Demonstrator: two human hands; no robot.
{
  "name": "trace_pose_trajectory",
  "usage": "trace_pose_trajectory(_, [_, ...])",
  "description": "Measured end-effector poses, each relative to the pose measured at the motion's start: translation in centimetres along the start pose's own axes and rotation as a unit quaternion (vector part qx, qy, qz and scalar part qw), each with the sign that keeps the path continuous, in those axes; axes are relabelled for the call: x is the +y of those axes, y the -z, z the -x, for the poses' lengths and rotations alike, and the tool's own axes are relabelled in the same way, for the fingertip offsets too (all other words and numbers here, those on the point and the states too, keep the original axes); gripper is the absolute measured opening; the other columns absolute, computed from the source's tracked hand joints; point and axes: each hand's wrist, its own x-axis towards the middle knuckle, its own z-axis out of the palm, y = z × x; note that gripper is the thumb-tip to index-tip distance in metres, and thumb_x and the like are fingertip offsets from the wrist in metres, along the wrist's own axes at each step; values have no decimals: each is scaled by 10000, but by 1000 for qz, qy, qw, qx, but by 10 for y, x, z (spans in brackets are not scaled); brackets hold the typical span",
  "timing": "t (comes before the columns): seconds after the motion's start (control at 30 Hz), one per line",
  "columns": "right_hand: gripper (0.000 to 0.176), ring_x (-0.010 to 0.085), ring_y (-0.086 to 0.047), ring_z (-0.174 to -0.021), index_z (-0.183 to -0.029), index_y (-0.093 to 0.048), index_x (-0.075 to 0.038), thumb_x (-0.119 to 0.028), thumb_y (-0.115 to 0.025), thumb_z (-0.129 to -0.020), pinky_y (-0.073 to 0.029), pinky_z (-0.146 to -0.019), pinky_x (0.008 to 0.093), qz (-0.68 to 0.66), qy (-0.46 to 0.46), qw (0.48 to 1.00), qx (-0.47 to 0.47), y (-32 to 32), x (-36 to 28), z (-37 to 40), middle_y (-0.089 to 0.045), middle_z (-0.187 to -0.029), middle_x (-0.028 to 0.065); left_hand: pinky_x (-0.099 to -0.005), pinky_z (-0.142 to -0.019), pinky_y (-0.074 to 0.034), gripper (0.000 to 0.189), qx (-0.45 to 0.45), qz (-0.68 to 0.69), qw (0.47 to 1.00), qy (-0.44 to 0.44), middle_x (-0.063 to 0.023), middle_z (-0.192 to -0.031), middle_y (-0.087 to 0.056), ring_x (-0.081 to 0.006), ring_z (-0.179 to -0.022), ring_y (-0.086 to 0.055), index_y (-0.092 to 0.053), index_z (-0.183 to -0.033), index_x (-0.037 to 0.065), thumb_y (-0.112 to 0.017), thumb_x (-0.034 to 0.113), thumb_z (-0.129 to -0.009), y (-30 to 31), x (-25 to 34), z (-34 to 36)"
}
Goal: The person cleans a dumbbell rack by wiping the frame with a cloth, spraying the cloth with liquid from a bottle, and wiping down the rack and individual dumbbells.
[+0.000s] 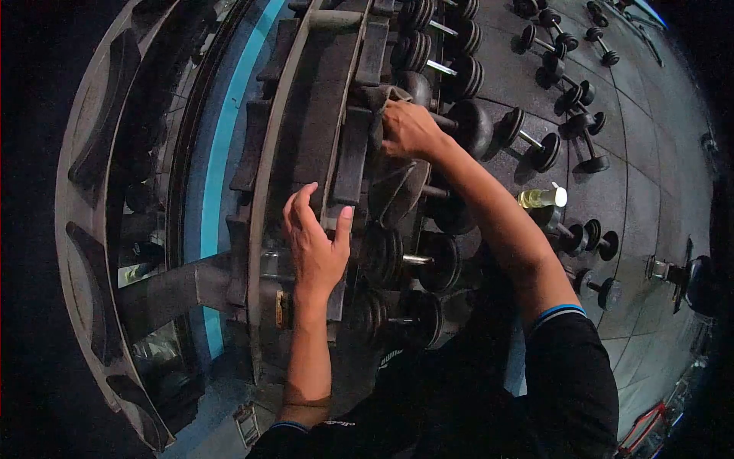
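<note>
My right hand (413, 130) is closed on a dark cloth (401, 187) at the edge of the black rack (310, 115). Part of the cloth hangs down beside a rack saddle (353, 157), and my fingertips are partly hidden. Just beyond that hand lies a dumbbell with round black heads (470, 128). My left hand (317, 245) is raised over the lower part of the rack, fingers apart and bent, with nothing in it.
Several plate-loaded dumbbells (436, 65) line the floor by the rack, with more dumbbells (550, 42) scattered beyond. A bottle of yellowish liquid with a white top (541, 197) stands near my right forearm. A mirror with a blue strip (229, 115) is on the left.
</note>
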Motion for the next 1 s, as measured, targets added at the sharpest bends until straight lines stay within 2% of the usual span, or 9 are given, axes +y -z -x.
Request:
trace_pose_trajectory(0.03, [458, 354, -651, -983, -979, -628, 11, -298, -825, -706, -562, -818, 445, 8, 4, 1000, 30, -6, 2, 1, -606, -1028, 158, -499, -1112, -363, 605, -7, -8, 1000, 3, -201, -1374, -490, -373, -1323, -439, -410, -1423, 22, -652, 359, -982, 0, 1, 0])
trace_pose_trajectory(0.13, [414, 411, -623, -996, -953, -615, 18, -194, -819, -662, -529, -844, 475, -44, -21, 997, 62, -9, -6, 1, -614, -1008, 198, -505, -1104, -376, 612, -8, -6, 1000, 5, -212, -1369, -477, -382, -1318, -446, -400, -1430, 31, -666, 340, -974, 1, 4, -1])
trace_pose_trajectory(0.33, [354, 469, -610, -1036, -1000, -597, 30, -19, -671, -657, -528, -860, 501, -234, 94, 960, 123, -26, 18, 7, -635, -1056, 223, -505, -1095, -388, 609, -19, -21, 1000, 8, -215, -1358, -472, -389, -1304, -457, -400, -1434, 54, -681, 317, -963, 0, 5, 0])
trace_pose_trajectory(0.43, [337, 455, -626, -1020, -1013, -606, 8, -28, -659, -682, -533, -866, 494, -218, 19, 974, 57, -10, 11, 17, -645, -1071, 203, -504, -1092, -392, 592, -21, -5, 1000, 13, -213, -1360, -471, -387, -1301, -459, -409, -1426, 57, -679, 311, -963, 2, 7, 0])
trace_pose_trajectory(0.53, [262, 418, -649, -1008, -1037, -625, -23, -67, -613, -779, -548, -838, 488, -73, 28, 995, 61, -12, 11, 14, -661, -1074, 177, -502, -1093, -390, 577, -10, 3, 1000, 0, -210, -1360, -477, -386, -1303, -458, -419, -1416, 54, -675, 309, -966, 1, 3, 1])
trace_pose_trajectory(0.63, [208, 389, -664, -995, -1042, -638, -41, -123, -553, -870, -562, -802, 486, -19, -9, 996, 84, -31, 24, -5, -666, -1076, 161, -499, -1100, -382, 571, -14, 8, 1000, 23, -205, -1364, -483, -382, -1305, -455, -426, -1411, 50, -676, 306, -966, 2, 7, 1])
trace_pose_trajectory(0.73, [210, 379, -673, -988, -1046, -639, -53, -164, -517, -915, -569, -775, 488, -20, -30, 992, 121, -32, 17, -6, -667, -1062, 155, -494, -1113, -372, 570, -14, 12, 1000, 22, -200, -1362, -493, -372, -1321, -448, -428, -1409, 47, -678, 301, -965, 3, 5, 2])
trace_pose_trajectory(0.83, [234, 388, -660, -1034, -1086, -639, -37, -107, -553, -879, -561, -827, 487, -45, -86, 994, 55, -16, -5, -2, -666, -1077, 168, -488, -1126, -363, 564, -2, 27, 999, 44, -192, -1361, -501, -360, -1341, -438, -430, -1406, 39, -673, 299, -969, 3, 6, 4])
trace_pose_trajectory(1.0, [350, 411, -635, -1060, -1150, -635, 39, 26, -498, -828, -524, -919, 438, -193, 15, 975, 111, -22, 0, 23, -656, -1131, 229, -477, -1132, -360, 567, 2, 66, 997, 35, -190, -1369, -512, -354, -1333, -460, -432, -1403, 32, -682, 294, -966, 1, 2, 4])
